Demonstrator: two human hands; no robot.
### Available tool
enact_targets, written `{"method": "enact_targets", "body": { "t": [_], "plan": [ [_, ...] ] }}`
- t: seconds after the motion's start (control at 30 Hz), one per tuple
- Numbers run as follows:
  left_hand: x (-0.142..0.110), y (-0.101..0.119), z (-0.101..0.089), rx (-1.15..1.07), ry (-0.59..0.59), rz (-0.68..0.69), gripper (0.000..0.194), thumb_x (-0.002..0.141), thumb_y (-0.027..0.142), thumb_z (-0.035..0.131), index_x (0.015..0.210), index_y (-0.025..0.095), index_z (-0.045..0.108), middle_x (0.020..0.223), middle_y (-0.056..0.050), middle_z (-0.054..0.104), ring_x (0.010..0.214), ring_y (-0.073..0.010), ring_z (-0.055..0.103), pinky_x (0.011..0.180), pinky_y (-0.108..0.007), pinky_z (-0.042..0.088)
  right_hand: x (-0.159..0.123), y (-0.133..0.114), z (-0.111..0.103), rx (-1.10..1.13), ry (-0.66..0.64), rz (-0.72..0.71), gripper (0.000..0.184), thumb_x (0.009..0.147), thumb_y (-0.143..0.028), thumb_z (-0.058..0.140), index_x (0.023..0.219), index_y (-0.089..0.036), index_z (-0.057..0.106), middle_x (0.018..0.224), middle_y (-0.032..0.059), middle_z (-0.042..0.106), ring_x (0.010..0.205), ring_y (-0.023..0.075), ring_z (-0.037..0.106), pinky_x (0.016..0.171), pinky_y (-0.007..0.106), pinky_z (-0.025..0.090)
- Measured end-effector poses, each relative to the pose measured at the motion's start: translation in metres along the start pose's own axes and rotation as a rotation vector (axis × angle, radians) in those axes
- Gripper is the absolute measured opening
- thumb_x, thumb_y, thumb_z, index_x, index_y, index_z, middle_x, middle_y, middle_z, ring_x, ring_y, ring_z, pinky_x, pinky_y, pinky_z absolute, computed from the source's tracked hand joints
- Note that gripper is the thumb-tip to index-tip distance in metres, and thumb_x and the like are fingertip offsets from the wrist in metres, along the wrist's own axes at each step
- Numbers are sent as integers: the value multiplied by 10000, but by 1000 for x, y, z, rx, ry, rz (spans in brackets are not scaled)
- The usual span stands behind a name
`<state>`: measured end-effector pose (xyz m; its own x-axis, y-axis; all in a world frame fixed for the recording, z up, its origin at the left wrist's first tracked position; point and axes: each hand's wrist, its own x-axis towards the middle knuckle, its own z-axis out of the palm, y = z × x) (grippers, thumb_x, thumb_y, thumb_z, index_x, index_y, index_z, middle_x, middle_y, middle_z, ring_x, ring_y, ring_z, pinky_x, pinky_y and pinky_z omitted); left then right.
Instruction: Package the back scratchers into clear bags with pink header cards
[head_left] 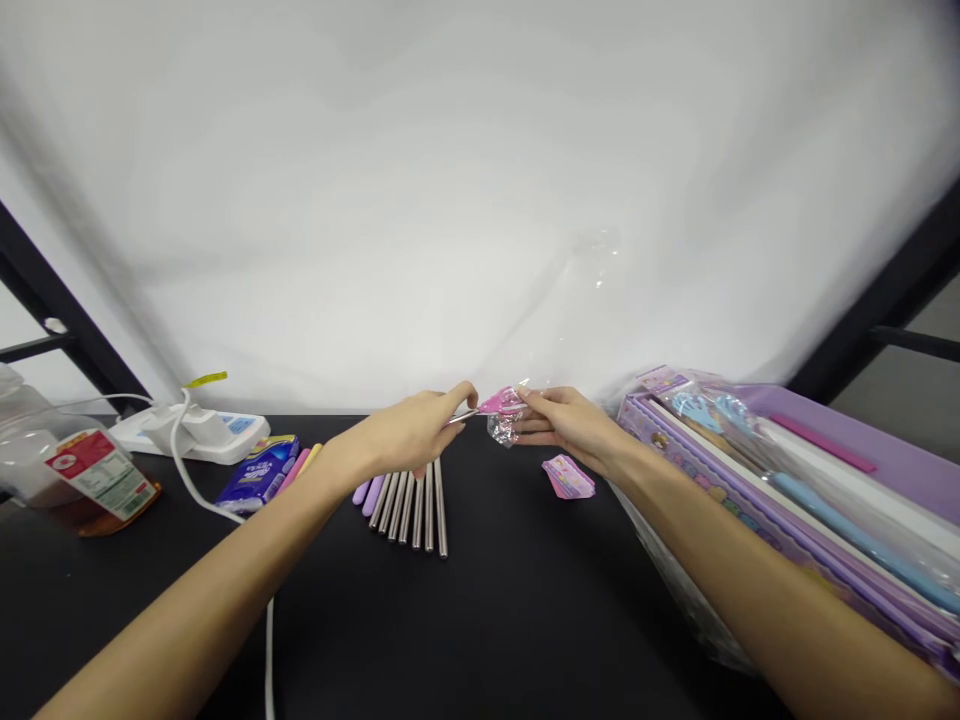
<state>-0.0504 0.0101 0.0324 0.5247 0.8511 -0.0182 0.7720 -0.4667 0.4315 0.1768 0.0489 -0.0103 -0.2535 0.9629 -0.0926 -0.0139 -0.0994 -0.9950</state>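
Above the middle of the table, my left hand pinches the thin metal shaft of a back scratcher with a pink head. My right hand grips a clear plastic sleeve at the pink head, which is still partly inside it. The sleeve's long, see-through end rises toward the wall. Below my left hand, several metal rods lie side by side, with lilac handles at their left. A small stack of pink printed cards lies under my right hand.
On the right stands a purple box holding wrapped back scratchers with blue heads. At left are a white power strip with a cable, a purple snack packet and a labelled plastic bottle. A white wall closes off the back.
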Motion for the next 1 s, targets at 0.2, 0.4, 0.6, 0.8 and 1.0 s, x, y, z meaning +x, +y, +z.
{"method": "enact_targets", "body": {
  "t": [0.2, 0.4, 0.6, 0.8, 1.0],
  "plan": [
    [13, 1, 21, -228, 101, 91, 235, 979, 411, 354, 1116, 222, 367, 702, 38, 547, 381, -109, 541, 426, -223, 378, -2, 3, 2, 158, -138, -15, 222, 892, -339, 646, 863, -125, 695, 934, 147, 750, 920, 228, 718, 901, 400, 568],
    [18, -7, 20, -483, 134, 43, 481, 915, 456, 540, 1298, 225, 365, 795, 2, 638, 482, -118, 627, 514, -244, 502, -1, 2, -4, 117, -133, -57, 190, 873, -331, 671, 895, -149, 723, 980, 123, 750, 953, 223, 708, 838, 345, 569],
    [17, -22, 7, -809, -57, 68, 494, 863, 320, 668, 1306, 134, 559, 1280, -185, 606, 748, -117, 678, 700, -277, 552, 0, 1, -8, 98, -138, -84, 250, 806, -396, 734, 908, -167, 731, 1011, 113, 745, 942, 219, 700, 819, 337, 548],
    [17, -17, 7, -1005, -52, 36, 613, 828, 210, 710, 1400, 232, 490, 1415, -190, 510, 703, -87, 670, 555, -210, 506, -1, 1, -13, 66, -187, -103, 276, 775, -421, 751, 908, -179, 744, 1026, 100, 735, 902, 190, 669, 810, 334, 535],
    [20, -13, 9, -994, 26, -73, 279, 749, 228, 795, 947, 86, 661, 912, -115, 726, 756, -148, 709, 678, -254, 576, -5, -4, -12, 100, -182, -135, 316, 763, -389, 767, 1032, -227, 729, 971, 55, 734, 917, 182, 653, 802, 320, 526]
  ]
}}
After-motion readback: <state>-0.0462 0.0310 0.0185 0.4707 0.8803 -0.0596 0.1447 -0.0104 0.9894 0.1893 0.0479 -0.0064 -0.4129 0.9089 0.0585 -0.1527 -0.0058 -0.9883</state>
